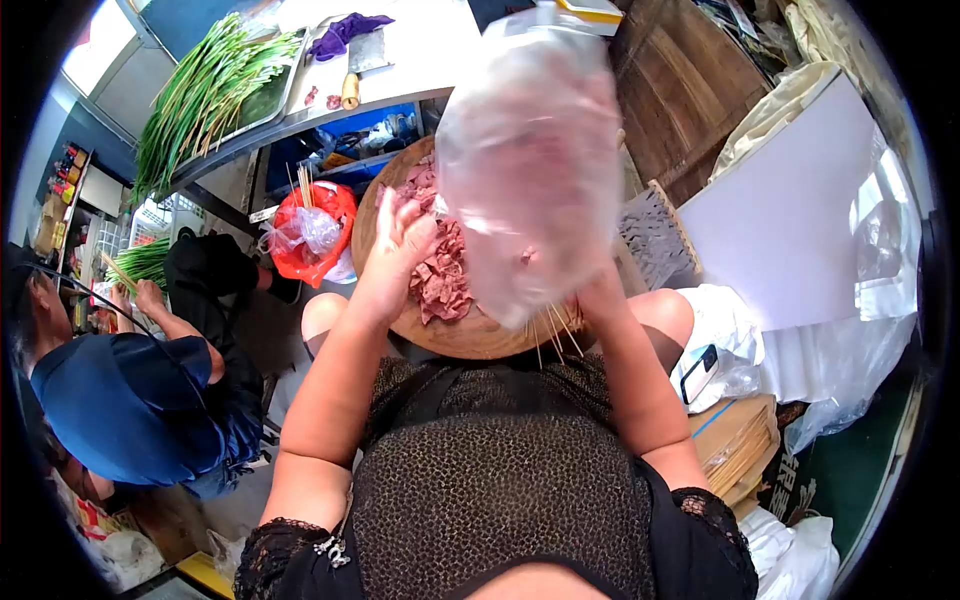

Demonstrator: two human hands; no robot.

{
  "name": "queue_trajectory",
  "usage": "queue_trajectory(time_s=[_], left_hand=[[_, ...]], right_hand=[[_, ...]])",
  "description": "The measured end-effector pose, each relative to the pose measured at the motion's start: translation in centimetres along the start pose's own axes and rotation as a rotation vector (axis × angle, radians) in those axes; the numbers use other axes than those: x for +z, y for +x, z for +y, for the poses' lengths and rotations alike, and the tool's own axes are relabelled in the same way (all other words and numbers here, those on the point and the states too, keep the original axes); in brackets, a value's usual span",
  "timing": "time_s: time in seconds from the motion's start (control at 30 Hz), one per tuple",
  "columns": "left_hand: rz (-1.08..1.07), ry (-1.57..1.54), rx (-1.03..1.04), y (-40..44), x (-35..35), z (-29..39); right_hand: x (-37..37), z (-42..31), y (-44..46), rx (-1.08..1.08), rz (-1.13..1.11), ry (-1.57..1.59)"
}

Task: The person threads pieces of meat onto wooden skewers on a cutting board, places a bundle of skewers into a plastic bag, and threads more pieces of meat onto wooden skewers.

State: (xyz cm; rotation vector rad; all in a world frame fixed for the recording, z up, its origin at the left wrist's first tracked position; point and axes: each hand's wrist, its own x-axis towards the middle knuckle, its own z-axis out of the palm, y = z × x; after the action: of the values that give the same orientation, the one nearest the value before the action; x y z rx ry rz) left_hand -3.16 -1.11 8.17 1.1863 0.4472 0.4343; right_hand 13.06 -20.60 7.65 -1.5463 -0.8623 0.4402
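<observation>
A clear plastic bag (530,170), smeared by motion and with pinkish meat showing through it, hangs over the round wooden board (460,340). My left hand (402,250) is raised at the bag's left side, fingers apart, above a heap of cut raw meat (440,285). Behind the bag's lower right edge is my right hand (600,290); its fingers are mostly hidden. Several thin wooden skewers (556,332) stick out below the bag near that hand, over the board's front edge.
Left of the board stands a red bag (312,230) with skewers. A table (425,60) holds green stalks (215,90) and a purple cloth (348,34). A person in blue (130,400) sits at far left. A phone (699,374) lies at right.
</observation>
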Motion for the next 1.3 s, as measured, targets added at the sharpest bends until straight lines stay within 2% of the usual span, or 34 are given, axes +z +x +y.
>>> queue_trajectory(time_s=[0.07, 0.13, 0.2, 0.3, 0.33, 0.37, 0.43, 0.5, 0.53, 0.57, 0.6, 0.63, 0.7, 0.83, 0.9, 0.93, 0.97, 1.0, 1.03, 1.07, 1.1, 1.13, 1.17, 1.2, 1.23, 1.3], left_hand=[[0.018, -0.234, 0.088, -1.3, 4.1, 4.2], [-0.053, -0.177, 0.041, -1.3, 5.9, 4.1], [-0.092, -0.236, 0.006, -0.5, 6.3, 1.9], [-0.048, -0.209, -0.03, 0.1, 6.8, -0.9], [-0.004, -0.346, -0.004, 0.0, 7.3, -1.3], [-0.004, -0.345, -0.012, -0.8, 7.2, -1.5], [0.004, -0.256, -0.122, -1.7, 7.1, -1.8], [0.019, -0.232, -0.175, -1.6, 7.2, -2.5], [-0.037, -0.154, -0.3, -1.1, 7.3, -2.5], [-0.093, -0.076, -0.425, -0.5, 7.4, -2.4], [-0.234, -0.081, -0.388, 0.7, 7.3, -2.8], [-0.179, -0.067, -0.323, 1.2, 7.7, -3.2], [-0.162, -0.035, -0.445, 2.0, 7.5, -2.9], [-0.169, -0.111, -0.34, 2.7, 7.2, -3.6], [-0.206, -0.148, -0.168, 2.5, 6.4, -3.8], [-0.101, -0.222, -0.126, 1.9, 7.8, -0.8], [-0.097, -0.22, -0.126, 2.2, 7.3, -0.1], [-0.104, -0.127, -0.11, 2.7, 6.3, 0.7], [-0.112, -0.033, -0.089, 3.0, 5.6, 1.5], [-0.1, -0.094, -0.092, 3.1, 5.6, 2.2], [-0.099, -0.089, -0.089, 2.7, 6.3, 3.1], [-0.013, -0.131, -0.072, 2.1, 7.6, 4.1], [0.073, -0.172, -0.052, 1.7, 8.1, 4.7], [-0.03, -0.197, -0.043, 1.8, 7.8, 4.4], [-0.026, -0.199, -0.042, 1.8, 7.7, 4.1], [-0.043, -0.236, -0.126, 1.4, 8.0, 3.9]], right_hand=[[-1.1, 0.4, 0.4, 0.073, -0.002, -0.318], [-0.6, 1.2, 1.4, 0.102, 0.017, -0.428], [0.4, 2.6, 1.8, -0.051, 0.15, -0.699], [1.4, 0.4, 2.3, 0.065, 0.15, -0.707], [1.4, 0.6, 2.4, 0.066, 0.151, -0.706], [1.2, 1.0, 2.4, 0.094, 0.161, -0.764], [1.0, 1.0, 3.0, 0.109, 0.178, -0.823], [1.2, 0.8, 2.8, 0.231, 0.163, -0.804], [1.7, 1.0, 2.6, 0.233, 0.163, -0.803], [2.4, 1.4, 2.2, 0.238, 0.102, -0.652], [3.1, 1.9, 1.6, 0.245, 0.043, -0.502], [4.0, 1.9, 0.9, 0.114, 0.049, -0.455], [4.5, 0.2, -0.1, 0.014, -0.007, -0.501], [5.1, -4.0, -0.8, 0.1, 0.032, -0.573], [5.1, -4.8, -1.1, 0.048, -0.075, -0.453], [5.2, -3.9, -1.1, -0.124, 0.008, -0.419], [4.3, -3.8, -1.1, -0.124, 0.005, -0.415], [2.6, -4.2, -0.8, -0.313, 0.027, -0.586], [1.4, -4.6, -0.3, -0.362, 0.087, -0.647], [0.3, -5.0, 0.3, -0.408, 0.151, -0.708], [-0.2, -5.2, 0.6, -0.3, 0.248, -0.657], [-0.1, -4.1, 1.4, -0.211, 0.286, -0.456], [0.4, -3.1, 2.0, -0.214, 0.289, -0.448], [0.9, -2.3, 2.5, 0.001, 0.121, -0.146], [1.3, -1.8, 2.7, 0.22, -0.054, 0.153], [1.8, -1.3, 2.2, 0.435, -0.129, 0.324]])
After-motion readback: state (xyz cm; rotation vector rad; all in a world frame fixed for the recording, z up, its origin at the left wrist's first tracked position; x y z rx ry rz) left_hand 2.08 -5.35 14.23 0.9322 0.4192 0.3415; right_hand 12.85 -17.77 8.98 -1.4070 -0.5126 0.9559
